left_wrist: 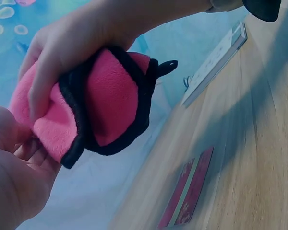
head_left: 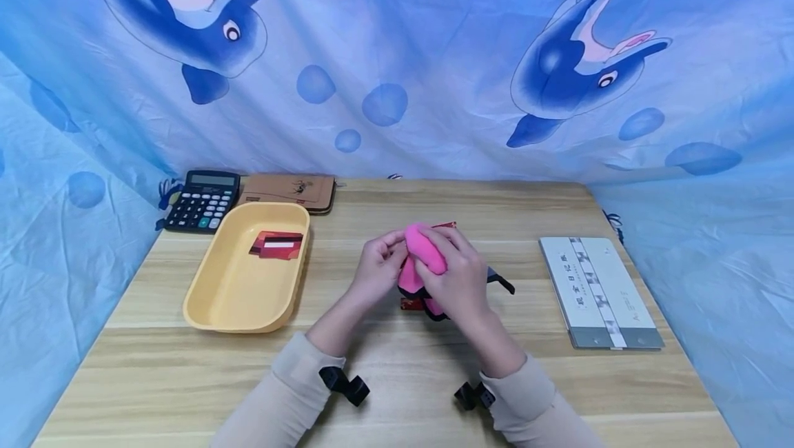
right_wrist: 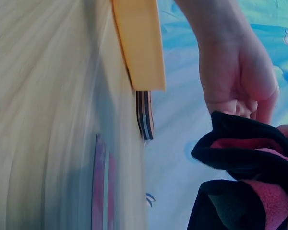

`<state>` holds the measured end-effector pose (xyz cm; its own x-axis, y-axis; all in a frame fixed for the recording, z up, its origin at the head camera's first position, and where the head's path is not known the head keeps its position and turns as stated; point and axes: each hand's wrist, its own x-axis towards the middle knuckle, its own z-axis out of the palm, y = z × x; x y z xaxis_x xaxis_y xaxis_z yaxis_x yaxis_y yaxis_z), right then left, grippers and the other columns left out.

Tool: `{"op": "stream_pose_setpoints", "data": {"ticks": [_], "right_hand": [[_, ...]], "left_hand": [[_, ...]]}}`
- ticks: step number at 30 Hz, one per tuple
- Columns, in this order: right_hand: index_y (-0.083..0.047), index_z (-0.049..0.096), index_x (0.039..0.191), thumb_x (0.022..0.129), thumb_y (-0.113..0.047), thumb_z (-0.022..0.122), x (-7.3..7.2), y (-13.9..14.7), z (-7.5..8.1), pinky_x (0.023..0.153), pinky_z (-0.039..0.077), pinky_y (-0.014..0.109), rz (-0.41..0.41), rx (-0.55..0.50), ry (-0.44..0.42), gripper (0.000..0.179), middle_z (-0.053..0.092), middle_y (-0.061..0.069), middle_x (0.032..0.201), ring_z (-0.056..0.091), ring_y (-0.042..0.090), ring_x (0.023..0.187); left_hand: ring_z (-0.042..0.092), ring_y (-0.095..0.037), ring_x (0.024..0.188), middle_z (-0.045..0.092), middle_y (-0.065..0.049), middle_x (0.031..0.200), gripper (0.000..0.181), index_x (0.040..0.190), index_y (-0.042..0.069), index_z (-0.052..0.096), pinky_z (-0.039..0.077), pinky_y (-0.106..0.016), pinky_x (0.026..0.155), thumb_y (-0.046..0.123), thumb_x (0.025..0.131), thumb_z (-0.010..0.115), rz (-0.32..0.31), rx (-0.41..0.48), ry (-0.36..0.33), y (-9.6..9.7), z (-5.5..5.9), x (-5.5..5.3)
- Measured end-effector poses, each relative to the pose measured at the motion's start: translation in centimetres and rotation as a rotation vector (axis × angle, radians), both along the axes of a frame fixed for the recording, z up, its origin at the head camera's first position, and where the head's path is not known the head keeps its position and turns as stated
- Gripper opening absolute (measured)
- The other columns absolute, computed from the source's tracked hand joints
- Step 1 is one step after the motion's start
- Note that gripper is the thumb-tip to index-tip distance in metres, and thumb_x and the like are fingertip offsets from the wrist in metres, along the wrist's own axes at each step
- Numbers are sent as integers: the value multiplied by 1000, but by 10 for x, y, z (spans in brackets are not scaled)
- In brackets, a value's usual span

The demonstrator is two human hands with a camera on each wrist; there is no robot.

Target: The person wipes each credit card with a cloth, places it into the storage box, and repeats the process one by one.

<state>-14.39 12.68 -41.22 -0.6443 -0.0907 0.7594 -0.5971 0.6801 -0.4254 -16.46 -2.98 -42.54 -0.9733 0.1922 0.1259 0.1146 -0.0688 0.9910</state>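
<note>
Above the table, both hands hold a bunched pink cloth point(head_left: 425, 252) with black edging. The left hand point(head_left: 380, 262) pinches its left side with curled fingers. My right hand point(head_left: 460, 276) grips the bulk of the cloth, fingers wrapped over its top. In the left wrist view, folds of the cloth point(left_wrist: 110, 96) hang below the right hand point(left_wrist: 72, 52), and a small black loop sticks out at one corner. The right wrist view shows the cloth's dark grey side point(right_wrist: 235, 206). Beneath the hands lies a red card point(left_wrist: 187, 187) with a pale stripe, mostly hidden in the head view.
A yellow tray point(head_left: 194, 296) on the left holds red cards point(head_left: 279, 245). Behind it are a black calculator point(head_left: 201, 201) and a brown wallet point(head_left: 288, 191). A grey-white notebook point(head_left: 598, 293) lies at the right. A blue dolphin curtain point(head_left: 434, 55) hangs behind the table.
</note>
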Motion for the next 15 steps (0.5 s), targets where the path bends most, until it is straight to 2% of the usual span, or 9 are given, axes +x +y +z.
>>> {"op": "stream_pose_setpoints", "data": {"ticks": [9,13,15], "right_hand": [[-5,75,116,76,-14,89,-11,30,-6,69,61,46,-98,-24,-59,43,71,14,107,70,30,90],[-4,75,117,77,-14,89,-13,39,-6,71,62,48,-114,-42,-72,44,71,16,108,70,32,92],[-3,74,117,77,-14,88,-14,43,-6,73,62,49,-118,-55,-71,44,71,16,109,70,33,94]], "left_hand": [[72,-38,98,71,-26,111,29,127,-7,64,62,-28,81,8,104,55,63,-39,-20,-13,1,0],[73,-25,88,74,-21,105,29,126,-5,65,60,-25,74,10,104,55,91,-75,-5,-18,1,-1],[66,-14,69,74,-17,91,29,129,-1,65,54,-21,58,11,104,56,111,-81,11,-21,1,-2]]}}
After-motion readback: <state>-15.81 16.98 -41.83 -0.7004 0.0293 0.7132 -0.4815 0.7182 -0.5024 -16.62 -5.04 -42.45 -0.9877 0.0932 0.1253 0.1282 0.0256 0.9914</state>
